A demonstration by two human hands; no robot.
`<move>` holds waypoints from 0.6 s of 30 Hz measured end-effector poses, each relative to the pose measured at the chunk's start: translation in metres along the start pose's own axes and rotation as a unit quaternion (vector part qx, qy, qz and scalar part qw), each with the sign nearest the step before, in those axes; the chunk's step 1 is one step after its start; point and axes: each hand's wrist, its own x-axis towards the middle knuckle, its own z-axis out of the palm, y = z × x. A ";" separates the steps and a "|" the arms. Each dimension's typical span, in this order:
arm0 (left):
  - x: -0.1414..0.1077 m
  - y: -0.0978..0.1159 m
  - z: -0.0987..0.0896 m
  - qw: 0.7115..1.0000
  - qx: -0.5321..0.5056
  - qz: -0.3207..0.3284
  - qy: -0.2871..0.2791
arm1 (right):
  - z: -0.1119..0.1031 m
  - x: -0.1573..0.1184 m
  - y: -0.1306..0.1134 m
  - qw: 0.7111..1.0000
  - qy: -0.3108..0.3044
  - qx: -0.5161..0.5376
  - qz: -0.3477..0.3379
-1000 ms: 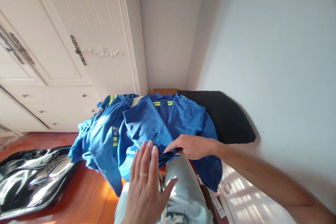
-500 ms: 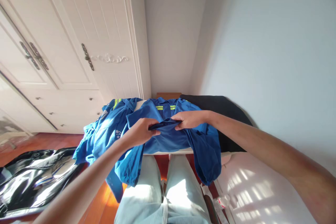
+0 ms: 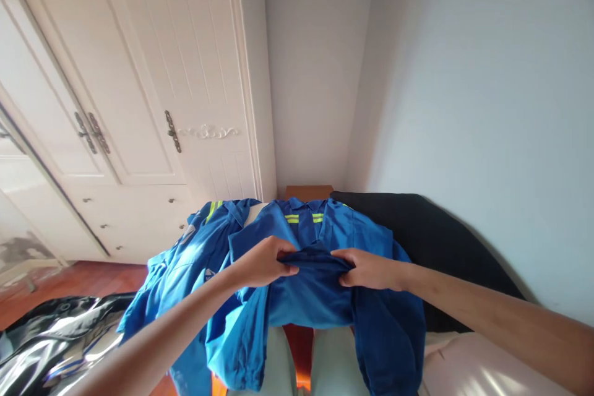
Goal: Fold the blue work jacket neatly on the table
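Observation:
A blue work jacket with yellow-green stripes near its collar is spread in front of me, its sleeves hanging down on both sides. My left hand pinches the raised edge of its cloth between thumb and fingers. Across from it, my right hand grips the same edge, so a dark fold stretches between both hands. Another blue garment, also with yellow-green stripes, lies crumpled to the left of the jacket.
A white wardrobe with dark handles stands at the left. Behind the jacket, at right, is a black padded surface against the wall. A shiny clear-and-black bag lies on the reddish wood floor.
The view has tilted upward, so the jacket sits lower in it. My hands still hold the edge and have moved slightly farther apart, widening the fold.

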 end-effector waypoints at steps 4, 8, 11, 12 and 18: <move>-0.002 0.004 -0.009 0.996 -0.020 -0.022 -0.081 | -0.010 0.006 0.005 0.991 -0.120 0.047 -0.043; 0.030 0.011 -0.047 0.980 -0.094 -0.019 -0.175 | -0.052 0.031 -0.014 0.981 -0.182 0.037 -0.051; 0.072 0.009 -0.081 0.978 -0.106 -0.034 -0.175 | -0.093 0.064 -0.029 0.983 -0.177 0.041 -0.017; 0.087 0.006 -0.091 0.979 -0.105 -0.046 -0.170 | -0.107 0.077 -0.033 0.983 -0.175 0.053 -0.001; 0.182 -0.035 -0.124 0.973 -0.086 -0.137 -0.163 | -0.170 0.171 -0.031 0.977 -0.175 0.076 0.094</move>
